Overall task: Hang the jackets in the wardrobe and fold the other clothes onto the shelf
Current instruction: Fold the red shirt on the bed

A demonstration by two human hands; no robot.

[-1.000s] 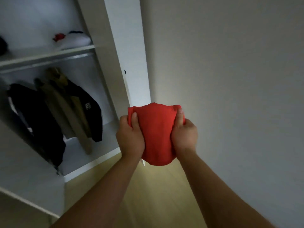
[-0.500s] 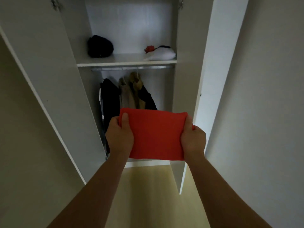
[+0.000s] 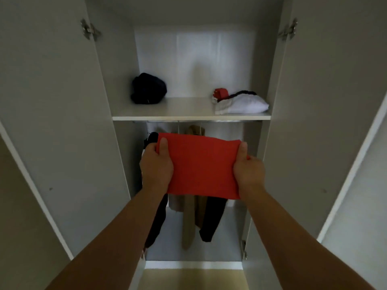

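Note:
I hold a folded red garment [image 3: 202,167] flat in front of the open wardrobe, below the white shelf [image 3: 188,117]. My left hand [image 3: 157,166] grips its left edge and my right hand [image 3: 248,172] grips its right edge, thumbs on top. On the shelf lie a dark bundled garment [image 3: 148,88] at the left and a white folded garment [image 3: 243,104] with a red piece [image 3: 220,93] at the right. Dark and tan jackets [image 3: 191,222] hang under the shelf, partly hidden by the red garment.
The left door [image 3: 52,132] and the right door [image 3: 310,122] stand wide open at either side of me. The shelf has bare room in its middle. Pale wooden floor [image 3: 192,279] shows below the wardrobe base.
The view has swung from the wall to face the wardrobe squarely. The red garment, first bunched between my hands, is now held spread flat and closer to the shelf.

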